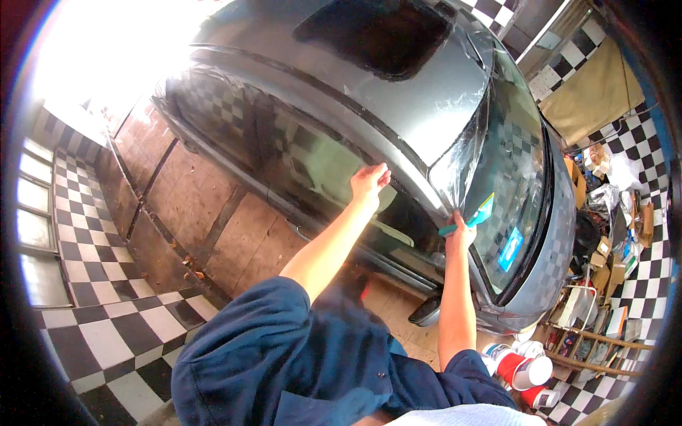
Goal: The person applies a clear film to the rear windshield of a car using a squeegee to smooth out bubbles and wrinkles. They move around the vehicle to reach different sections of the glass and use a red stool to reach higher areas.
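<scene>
A dark grey car fills the middle, its roof (383,92) stretching away from me and its windshield (508,156) to the right. Thin clear film (465,160) lies wrinkled over the windshield's near upper corner and gathers to a point at my right hand (463,233). That hand is closed on a flat teal squeegee (447,231); whether it also pinches the film is hard to see. My left hand (368,186) is raised beside the roof edge, over the side windows (305,149). Its fingers are curled together, and anything in them is too small to make out.
A side mirror (425,311) juts out below my right forearm. Red and white buckets (522,370) stand at lower right, near a metal rack (590,341) and piled boxes (604,259). Checkered tiles (106,334) cover the left wall. A blue sticker (510,248) marks the windshield.
</scene>
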`<state>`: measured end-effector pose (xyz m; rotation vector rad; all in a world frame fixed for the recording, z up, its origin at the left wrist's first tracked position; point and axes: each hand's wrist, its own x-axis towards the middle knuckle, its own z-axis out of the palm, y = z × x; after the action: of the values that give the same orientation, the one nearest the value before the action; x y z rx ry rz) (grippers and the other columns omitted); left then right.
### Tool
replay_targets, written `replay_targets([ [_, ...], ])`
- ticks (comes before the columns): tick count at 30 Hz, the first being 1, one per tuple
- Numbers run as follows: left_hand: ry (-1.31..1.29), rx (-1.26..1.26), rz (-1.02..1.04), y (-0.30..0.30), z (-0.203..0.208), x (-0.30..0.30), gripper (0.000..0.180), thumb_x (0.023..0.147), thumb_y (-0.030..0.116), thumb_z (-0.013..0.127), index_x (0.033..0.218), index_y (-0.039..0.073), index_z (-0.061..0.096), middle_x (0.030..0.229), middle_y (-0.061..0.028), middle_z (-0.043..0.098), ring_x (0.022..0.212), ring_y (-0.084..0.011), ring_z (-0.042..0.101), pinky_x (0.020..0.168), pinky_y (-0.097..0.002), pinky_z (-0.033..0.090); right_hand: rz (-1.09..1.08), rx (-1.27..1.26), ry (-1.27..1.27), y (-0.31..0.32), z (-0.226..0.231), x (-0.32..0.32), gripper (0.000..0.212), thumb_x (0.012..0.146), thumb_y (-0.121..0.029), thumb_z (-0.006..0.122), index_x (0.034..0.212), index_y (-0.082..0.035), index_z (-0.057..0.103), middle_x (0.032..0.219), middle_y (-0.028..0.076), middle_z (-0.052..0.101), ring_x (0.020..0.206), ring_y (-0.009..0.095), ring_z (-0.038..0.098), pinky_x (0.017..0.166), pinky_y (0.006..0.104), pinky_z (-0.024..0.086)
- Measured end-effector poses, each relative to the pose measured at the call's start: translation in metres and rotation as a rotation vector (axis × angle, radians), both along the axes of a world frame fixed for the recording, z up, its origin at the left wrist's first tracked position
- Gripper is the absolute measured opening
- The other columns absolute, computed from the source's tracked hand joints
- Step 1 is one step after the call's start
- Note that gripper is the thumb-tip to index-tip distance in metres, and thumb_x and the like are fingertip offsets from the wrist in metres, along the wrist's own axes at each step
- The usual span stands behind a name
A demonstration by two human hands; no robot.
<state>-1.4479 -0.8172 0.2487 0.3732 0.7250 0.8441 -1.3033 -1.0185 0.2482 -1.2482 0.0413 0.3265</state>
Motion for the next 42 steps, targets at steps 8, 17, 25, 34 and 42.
replay_targets([
  [8, 0.163, 0.155, -0.22, -0.011, -0.029, -0.02, 0.017, 0.077, 0.009, 0.068, 0.085, 0.001, 0.056, 0.078, -0.0074, 0.061, 0.066, -0.0155, 0.059, 0.06, -0.0267, 0.05, -0.023, -0.11, 0.01, -0.012, -0.034, -0.001, 0.022, 0.072, 0.008, 0.062, 0.088, -0.003, 0.051, 0.07, 0.006, 0.056, 0.055, 0.016, 0.054, 0.047, 0.0275, 0.042],
  [17, 0.83, 0.535, -0.772, -0.093, -0.151, -0.229, 0.033, 0.083, 0.03, 0.059, 0.059, 0.009, 0.052, 0.051, 0.0009, 0.047, 0.043, -0.0091, 0.04, 0.041, -0.0249, 0.03, -0.069, -0.28, 0.001, -0.097, -0.048, -0.068, 0.027, 0.08, -0.006, 0.062, 0.093, -0.007, 0.038, 0.073, 0.005, 0.052, 0.053, 0.013, 0.05, 0.043, 0.027, 0.039],
  [25, 0.96, -0.544, -0.674, -0.178, -0.224, -0.485, 0.025, 0.078, 0.031, 0.06, 0.072, 0.008, 0.056, 0.058, -0.0048, 0.051, 0.05, -0.0177, 0.049, 0.044, -0.0327, 0.037, 0.112, -0.539, 0.13, -0.19, -0.095, -0.159, 0.028, 0.081, -0.012, 0.062, 0.093, -0.007, 0.038, 0.07, 0.004, 0.05, 0.048, 0.013, 0.051, 0.039, 0.0255, 0.04],
  [34, 0.84, -0.161, -0.589, -0.134, -0.184, -0.378, 0.02, 0.081, 0.024, 0.062, 0.084, 0.005, 0.055, 0.07, -0.0042, 0.055, 0.055, -0.0134, 0.052, 0.045, -0.026, 0.04, 0.357, -0.513, 0.058, -0.163, -0.077, -0.166, 0.029, 0.08, -0.014, 0.064, 0.091, -0.006, 0.039, 0.073, 0.004, 0.053, 0.051, 0.01, 0.051, 0.041, 0.0226, 0.041],
  [42, 0.753, 0.182, -0.53, -0.093, -0.121, -0.277, 0.026, 0.082, 0.028, 0.064, 0.09, 0.004, 0.057, 0.077, -0.0029, 0.058, 0.066, -0.0113, 0.056, 0.056, -0.0234, 0.047, 0.305, -0.465, 0.009, -0.157, -0.073, -0.161, 0.028, 0.08, -0.012, 0.064, 0.092, -0.004, 0.039, 0.072, 0.005, 0.053, 0.05, 0.01, 0.052, 0.039, 0.0222, 0.041],
])
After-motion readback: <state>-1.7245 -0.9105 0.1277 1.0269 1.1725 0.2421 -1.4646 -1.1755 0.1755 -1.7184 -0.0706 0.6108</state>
